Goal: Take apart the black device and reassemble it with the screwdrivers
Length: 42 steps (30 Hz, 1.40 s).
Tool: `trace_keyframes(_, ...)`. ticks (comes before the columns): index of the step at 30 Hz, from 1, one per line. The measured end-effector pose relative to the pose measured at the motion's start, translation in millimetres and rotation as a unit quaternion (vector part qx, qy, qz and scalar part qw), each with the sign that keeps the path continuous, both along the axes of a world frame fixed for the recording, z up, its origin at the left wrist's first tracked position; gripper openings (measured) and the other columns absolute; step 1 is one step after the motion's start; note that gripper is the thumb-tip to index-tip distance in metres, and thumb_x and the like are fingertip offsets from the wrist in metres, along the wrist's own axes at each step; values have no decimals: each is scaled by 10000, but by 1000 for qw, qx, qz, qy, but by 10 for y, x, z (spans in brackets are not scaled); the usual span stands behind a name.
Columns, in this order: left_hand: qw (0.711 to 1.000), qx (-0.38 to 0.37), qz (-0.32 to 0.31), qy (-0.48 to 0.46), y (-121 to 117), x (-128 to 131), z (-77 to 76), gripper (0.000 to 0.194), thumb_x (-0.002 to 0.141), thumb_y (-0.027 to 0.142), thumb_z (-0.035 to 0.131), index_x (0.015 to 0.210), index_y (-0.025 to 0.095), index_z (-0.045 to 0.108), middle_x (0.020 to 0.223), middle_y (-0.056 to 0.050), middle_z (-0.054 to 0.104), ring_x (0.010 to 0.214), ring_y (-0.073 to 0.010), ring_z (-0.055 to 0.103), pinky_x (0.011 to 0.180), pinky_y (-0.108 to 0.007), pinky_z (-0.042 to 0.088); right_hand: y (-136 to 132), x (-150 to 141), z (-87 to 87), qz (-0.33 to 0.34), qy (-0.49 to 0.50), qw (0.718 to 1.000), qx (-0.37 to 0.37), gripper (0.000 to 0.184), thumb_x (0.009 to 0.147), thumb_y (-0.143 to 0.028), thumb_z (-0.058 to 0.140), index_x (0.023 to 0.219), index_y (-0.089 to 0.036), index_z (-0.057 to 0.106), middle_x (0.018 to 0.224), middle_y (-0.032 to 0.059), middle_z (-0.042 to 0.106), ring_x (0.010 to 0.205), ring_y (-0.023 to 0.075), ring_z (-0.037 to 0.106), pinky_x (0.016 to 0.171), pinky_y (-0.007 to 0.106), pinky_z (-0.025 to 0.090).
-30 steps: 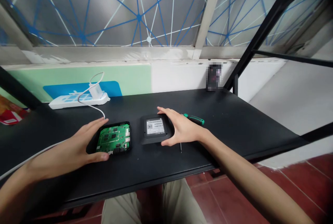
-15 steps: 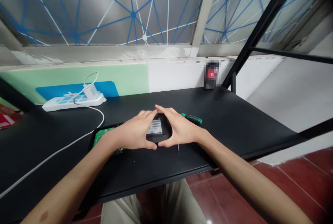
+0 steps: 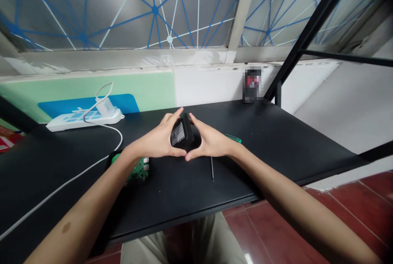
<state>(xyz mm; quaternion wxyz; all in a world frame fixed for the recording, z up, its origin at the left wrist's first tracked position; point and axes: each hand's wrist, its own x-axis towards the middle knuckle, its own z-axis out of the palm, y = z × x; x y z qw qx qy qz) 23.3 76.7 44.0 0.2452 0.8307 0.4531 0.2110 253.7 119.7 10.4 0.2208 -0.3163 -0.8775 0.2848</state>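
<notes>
Between both hands, a black plastic device cover point(image 3: 179, 134) with a printed label is held tilted up above the table. My left hand point(image 3: 155, 138) grips its left side, thumb below and fingers above. On the other side, my right hand point(image 3: 211, 138) curves round with its thumb at the lower edge. Under my left wrist lies a green circuit board point(image 3: 138, 170) with metal ports, partly hidden by the forearm. Behind my right wrist is a screwdriver point(image 3: 212, 170); its shaft and a bit of its green handle show.
A white power strip point(image 3: 84, 120) with a plugged-in charger stands at the back left, its white cable point(image 3: 61, 190) running across the black table point(image 3: 184, 206). A blurred-out dark and red object point(image 3: 252, 86) stands at the back right. A black metal frame point(image 3: 291, 63) rises on the right.
Both hands have lifted the cover slightly and turned it from lying nearly flat to a steep tilt. More of the circuit board and the screwdriver's shaft now shows.
</notes>
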Motion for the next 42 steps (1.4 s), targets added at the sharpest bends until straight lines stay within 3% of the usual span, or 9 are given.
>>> trace_keyframes(6, 994, -26, 15, -107, 77, -118, -47, 1316, 646, 476, 908, 1613, 272, 39, 1611, -242, 184, 1520, -471, 255, 1193, -654, 325, 223, -217, 183, 85, -21, 996, -35, 1394, 558, -708, 860, 1634, -146, 174, 1683, 217, 274, 1549, 397, 314, 1282, 579, 259)
trace_keyframes(10, 989, -30, 19, -140, 77, -129, -50, 1288, 621, 439, 917, 1556, 255, 50, 1602, -258, 223, 1496, -473, 310, 1183, -653, 343, 267, -287, 170, 138, 6, 990, -22, 1414, 543, -619, 913, 1624, -130, 144, 1666, 211, 320, 1526, 380, 364, 1279, 526, 298)
trace_keyframes(17, 989, -12, 39, -142, 30, -202, -9, 1144, 634, 448, 892, 1482, 279, 143, 1573, -222, 303, 1474, -441, 372, 1191, -624, 342, 269, -270, 72, 118, 41, 992, -3, 1209, 594, -494, 904, 1546, -90, 276, 1569, 238, 431, 1447, 357, 464, 1235, 530, 365)
trace_keyframes(21, 994, -9, 55, -91, -9, -336, -1, 1136, 674, 488, 867, 1494, 273, 111, 1576, -236, 278, 1486, -433, 354, 1190, -628, 331, 236, -219, 71, 84, 4, 996, 5, 1275, 603, -522, 878, 1601, -124, 193, 1652, 255, 298, 1509, 387, 378, 1233, 570, 349)
trace_keyframes(26, 998, -9, 58, -6, -5, -475, -52, 1275, 681, 554, 843, 1555, 256, -35, 1536, -250, 306, 1465, -452, 361, 1153, -649, 362, 186, -190, 121, 51, -61, 997, 11, 1335, 615, -527, 850, 1639, -104, 105, 1593, 238, 421, 1474, 398, 421, 1222, 576, 353)
trace_keyframes(31, 994, -38, 87, 63, -32, -487, -98, 1263, 665, 592, 836, 1588, 266, 38, 1490, -221, 380, 1442, -454, 384, 1115, -661, 398, 160, -182, 142, 47, -92, 994, 25, 1315, 632, -494, 830, 1642, -90, 92, 1568, 208, 465, 1462, 383, 420, 1228, 539, 349)
trace_keyframes(42, 989, -37, 109, 95, -98, -440, -82, 1235, 614, 604, 849, 1574, 252, 157, 1486, -196, 379, 1388, -440, 460, 1117, -612, 428, 151, -151, 110, 53, -106, 991, 64, 1310, 658, -501, 818, 1632, -26, 81, 1555, 212, 474, 1439, 364, 414, 1209, 506, 382)
